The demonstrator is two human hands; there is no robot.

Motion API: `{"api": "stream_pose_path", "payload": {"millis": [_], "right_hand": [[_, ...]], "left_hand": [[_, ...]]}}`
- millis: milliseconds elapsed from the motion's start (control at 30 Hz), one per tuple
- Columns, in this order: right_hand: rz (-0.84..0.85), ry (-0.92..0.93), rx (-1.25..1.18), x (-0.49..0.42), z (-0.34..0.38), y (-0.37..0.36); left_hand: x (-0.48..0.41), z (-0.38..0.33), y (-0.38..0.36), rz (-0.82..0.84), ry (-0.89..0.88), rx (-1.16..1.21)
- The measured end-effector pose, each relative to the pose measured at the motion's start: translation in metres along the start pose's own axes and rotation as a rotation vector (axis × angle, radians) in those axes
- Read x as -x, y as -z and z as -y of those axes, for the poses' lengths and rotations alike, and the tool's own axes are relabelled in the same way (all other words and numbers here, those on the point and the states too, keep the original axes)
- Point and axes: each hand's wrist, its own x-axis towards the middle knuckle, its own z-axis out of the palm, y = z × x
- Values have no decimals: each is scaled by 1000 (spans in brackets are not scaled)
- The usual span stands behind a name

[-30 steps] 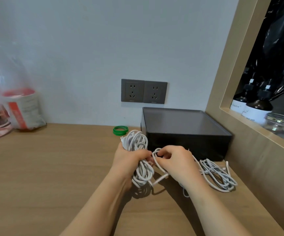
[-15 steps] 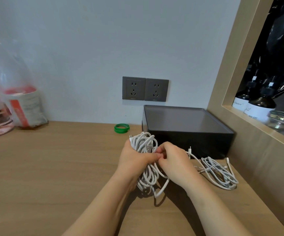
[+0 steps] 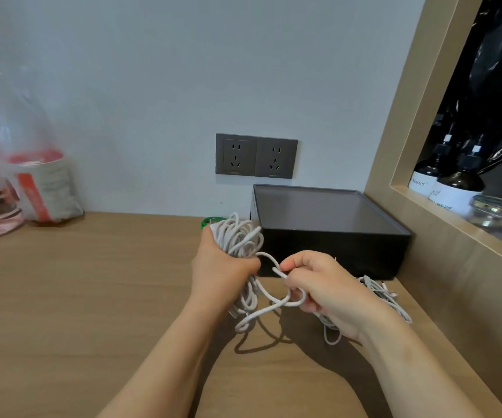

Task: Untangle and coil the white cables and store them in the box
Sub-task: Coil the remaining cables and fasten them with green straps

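Note:
My left hand [image 3: 222,273] grips a bundle of coiled white cable [image 3: 239,238] upright above the wooden desk, loops sticking out above and below the fist. My right hand [image 3: 325,288] pinches a loose strand of that same cable [image 3: 273,309] just to the right, and the strand curls in a loop between both hands. A second white cable [image 3: 389,300] lies tangled on the desk behind my right wrist, partly hidden by it. The black box [image 3: 331,251] stands open right behind the hands, against the wall.
A green ring [image 3: 210,221] lies left of the box, mostly hidden by the bundle. Plastic bottles and a bagged cup [image 3: 44,188] stand at the far left. Wall sockets [image 3: 255,155] sit above the box. A wooden shelf frame [image 3: 454,236] with dark bottles bounds the right.
My right hand has drawn away from the left, to the right and slightly down, pulling a strand out of the bundle into a loose loop. The left hand still holds the coil.

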Motion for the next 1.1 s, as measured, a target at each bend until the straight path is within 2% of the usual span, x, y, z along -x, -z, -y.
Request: {"api": "stream_pose_path", "payload": {"millis": [200, 300, 400, 467, 533, 633, 700, 733, 833, 867, 933, 967, 1033, 1067, 1100], "right_hand": [[-267, 109, 470, -8, 8, 1], [-301, 128, 754, -12, 7, 3], [-297, 293, 831, -9, 5, 4], [-253, 418, 718, -3, 8, 5], [-177, 465, 499, 3, 13, 7], [133, 427, -69, 15, 17, 15], [247, 393, -261, 19, 16, 23], [222, 347, -296, 18, 15, 26], [-87, 136, -180, 9, 15, 32], [-176, 133, -136, 6, 15, 32], [-292, 195, -196, 4, 16, 34], [-296, 233, -296, 5, 15, 35], [-195, 254, -608, 9, 14, 37], [-127, 216, -702, 11, 13, 37], [-96, 135, -680, 12, 12, 38]], "left_hand": [[1, -1, 1, -34, -44, -19], [2, -2, -1, -48, -40, -17], [3, 0, -4, -39, 5, -10], [4, 2, -7, -22, 47, 30], [5, 4, -11, 4, 70, 53], [1, 4, -10, -20, 100, 79], [-3, 4, -5, -75, 87, 43], [-3, 3, -3, -89, 65, 10], [0, -1, 0, -93, 10, -59], [0, -2, 1, -104, 5, -76], [-1, -2, 3, -143, 17, -94], [-2, -2, 5, -154, 24, -96], [-3, -2, 7, -160, 27, -107], [-2, -3, 8, -160, 23, -117], [-3, -3, 8, -160, 10, -129]]}}
